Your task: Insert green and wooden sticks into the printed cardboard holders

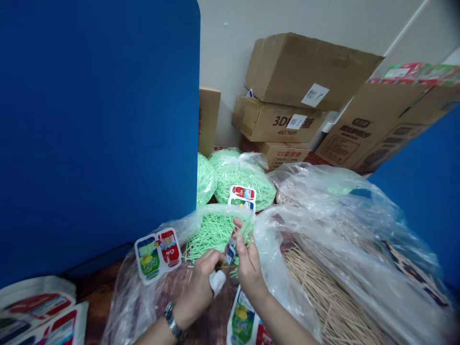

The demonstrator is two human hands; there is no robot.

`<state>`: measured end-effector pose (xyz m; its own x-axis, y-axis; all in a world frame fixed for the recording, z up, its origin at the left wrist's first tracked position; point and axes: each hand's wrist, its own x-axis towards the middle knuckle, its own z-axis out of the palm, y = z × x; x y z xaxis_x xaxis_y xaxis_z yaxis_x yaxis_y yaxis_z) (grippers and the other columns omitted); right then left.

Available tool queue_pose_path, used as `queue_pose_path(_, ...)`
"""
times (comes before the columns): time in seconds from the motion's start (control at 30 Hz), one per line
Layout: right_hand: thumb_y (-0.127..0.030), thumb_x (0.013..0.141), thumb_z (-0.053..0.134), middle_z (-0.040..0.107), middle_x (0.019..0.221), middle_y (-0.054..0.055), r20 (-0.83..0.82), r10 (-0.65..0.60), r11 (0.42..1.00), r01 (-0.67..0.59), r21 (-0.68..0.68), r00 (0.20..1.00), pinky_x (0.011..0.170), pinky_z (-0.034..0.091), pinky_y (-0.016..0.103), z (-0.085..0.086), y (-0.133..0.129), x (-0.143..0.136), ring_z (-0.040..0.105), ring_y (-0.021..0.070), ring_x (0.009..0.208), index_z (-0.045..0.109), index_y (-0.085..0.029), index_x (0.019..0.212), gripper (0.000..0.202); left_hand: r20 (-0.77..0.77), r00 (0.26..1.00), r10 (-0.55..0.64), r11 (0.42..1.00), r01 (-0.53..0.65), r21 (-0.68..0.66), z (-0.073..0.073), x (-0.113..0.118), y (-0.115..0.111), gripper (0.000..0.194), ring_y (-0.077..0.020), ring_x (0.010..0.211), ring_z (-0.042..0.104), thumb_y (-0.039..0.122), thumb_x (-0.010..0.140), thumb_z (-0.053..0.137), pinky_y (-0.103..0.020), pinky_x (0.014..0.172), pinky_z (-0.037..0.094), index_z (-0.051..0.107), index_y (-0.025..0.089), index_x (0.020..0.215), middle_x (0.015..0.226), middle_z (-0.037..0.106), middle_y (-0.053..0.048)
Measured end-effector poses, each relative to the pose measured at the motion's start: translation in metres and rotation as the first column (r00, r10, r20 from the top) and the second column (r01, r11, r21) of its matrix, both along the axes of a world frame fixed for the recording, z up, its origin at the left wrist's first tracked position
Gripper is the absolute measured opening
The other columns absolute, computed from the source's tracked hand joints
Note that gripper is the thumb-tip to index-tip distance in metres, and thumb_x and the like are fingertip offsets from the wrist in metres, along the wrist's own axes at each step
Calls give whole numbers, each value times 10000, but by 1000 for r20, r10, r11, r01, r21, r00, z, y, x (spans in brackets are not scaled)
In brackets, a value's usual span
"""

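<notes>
A thin bundle of pale green sticks [246, 231] is pinched in the fingers of my right hand [248, 266], above an open clear bag. My left hand [201, 282], with a metal watch at its wrist, closes on a small printed packet [230, 251] between the two hands. A crumpled white piece [217, 281] shows under its fingers; whether it belongs to the packet I cannot tell. Loose green sticks [212, 235] fill the open bag behind the hands. Flat cola-and-lemon printed packs lie nearby: one pack [158, 255] at left, another pack [241, 320] partly beneath my right forearm.
Beige sticks [332, 297] lie in a large clear bag [345, 230] at right. Closed bags of green sticks [244, 179] stand behind. Stacked cardboard boxes [287, 72] rest by the wall. A blue panel [97, 120] blocks the left; more printed packs [39, 311] lie lower left.
</notes>
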<state>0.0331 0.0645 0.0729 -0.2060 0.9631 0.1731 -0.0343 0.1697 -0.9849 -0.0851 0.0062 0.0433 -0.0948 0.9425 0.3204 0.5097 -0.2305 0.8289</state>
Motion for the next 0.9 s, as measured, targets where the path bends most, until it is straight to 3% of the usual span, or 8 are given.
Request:
queue_pose_path(0.2, -440, 915, 506, 492, 1360, 82, 105, 152, 965, -170, 198, 983, 1082, 310, 443, 1, 15, 12, 416, 271, 1282, 615, -231, 1071, 283, -164, 986, -21, 995, 37, 93, 5, -13, 7, 142, -200, 752, 539, 50, 814, 493, -291, 665, 400, 527, 186, 789, 757, 563, -30)
queue_pose_path(0.4, -404, 964, 425, 550, 1322, 76, 3, 126, 969, -124, 215, 992, 1047, 360, 433, 9, 26, 14, 481, 228, 1252, 353, -283, 1390, 449, -160, 987, -19, 991, 40, 131, 8, -16, 12, 122, -199, 756, 554, 70, 839, 518, -295, 669, 419, 547, 184, 804, 766, 588, -33)
queue_pose_path(0.5, -340, 978, 399, 627, 1216, 63, 103, 130, 954, -153, 258, 986, 1030, 378, 440, 9, 24, 12, 515, 232, 1218, 554, -284, 1217, 290, -108, 994, -9, 995, 19, 96, 8, -14, 12, 100, -185, 736, 562, 133, 864, 559, -286, 659, 423, 540, 190, 783, 765, 585, -20)
queue_pose_path(0.63, -298, 954, 440, 620, 1261, 36, 333, 179, 844, -318, 431, 926, 1123, 210, 525, 11, 21, 14, 428, 258, 1303, 625, -327, 1189, 300, -61, 998, -28, 995, 34, 90, 9, -16, 11, 78, -191, 746, 562, 150, 867, 554, -298, 677, 442, 557, 186, 798, 786, 592, -34)
queue_pose_path(0.7, -350, 912, 521, 520, 1392, 12, 428, 225, 763, -431, 481, 875, 1146, 93, 556, 13, 25, 19, 345, 286, 1360, 589, -365, 1255, 351, -31, 999, -30, 994, 33, 107, 8, -17, 11, 73, -198, 756, 557, 147, 856, 550, -308, 687, 449, 575, 180, 796, 786, 595, -40)
queue_pose_path(0.73, -378, 901, 535, 456, 1447, 3, 432, 226, 761, -435, 481, 873, 1149, 75, 556, 13, 28, 21, 309, 293, 1380, 560, -373, 1290, 389, -7, 1000, -21, 995, 22, 95, 7, -18, 10, 83, -194, 742, 551, 156, 853, 556, -304, 674, 447, 581, 177, 776, 769, 590, -34)
queue_pose_path(0.83, -415, 924, 498, 353, 1511, 23, 270, 158, 904, -249, 348, 950, 1137, 183, 513, 8, 42, 29, 311, 262, 1383, 419, -349, 1406, 493, 159, 987, 6, 1000, -2, -25, 3, -18, 9, 133, -170, 688, 546, 223, 863, 591, -274, 620, 441, 601, 164, 744, 740, 599, -19)
queue_pose_path(0.9, -420, 904, 545, 455, 1436, 62, 147, 176, 967, -199, 157, 973, 1078, 319, 465, -1, 49, 31, 423, 246, 1308, 406, -308, 1411, 538, 310, 951, -12, 994, 44, -97, 1, -18, 9, 115, -178, 732, 582, 259, 866, 608, -279, 661, 469, 645, 153, 841, 811, 652, -35)
